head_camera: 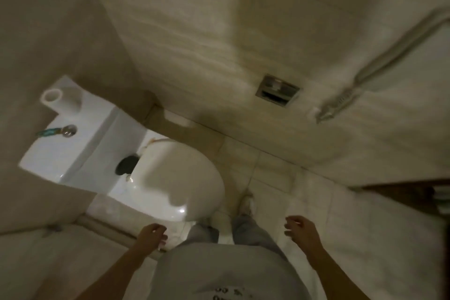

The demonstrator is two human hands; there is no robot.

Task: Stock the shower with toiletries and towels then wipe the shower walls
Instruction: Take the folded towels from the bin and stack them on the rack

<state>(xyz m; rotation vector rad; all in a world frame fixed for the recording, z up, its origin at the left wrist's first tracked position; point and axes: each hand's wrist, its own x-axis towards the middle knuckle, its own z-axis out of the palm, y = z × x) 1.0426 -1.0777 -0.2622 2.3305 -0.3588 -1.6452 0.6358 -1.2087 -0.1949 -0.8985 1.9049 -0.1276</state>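
Note:
I look down at a blurred, dim bathroom. My left hand point(152, 235) hangs low beside my hip, fingers loosely curled, holding nothing. My right hand point(300, 228) hangs on the other side, fingers apart and empty. No toiletries or towels are in either hand. A white roll point(52, 97) stands on the back corner of the toilet tank point(56, 153). A glass panel with a metal rail point(389, 56) runs along the right wall.
A white toilet with its lid point(175, 178) shut stands just left of my feet. A metal recessed holder point(277, 90) sits in the tiled wall ahead. A dark wooden edge point(414, 192) shows at the right. Pale floor tiles point(365, 226) lie around my legs.

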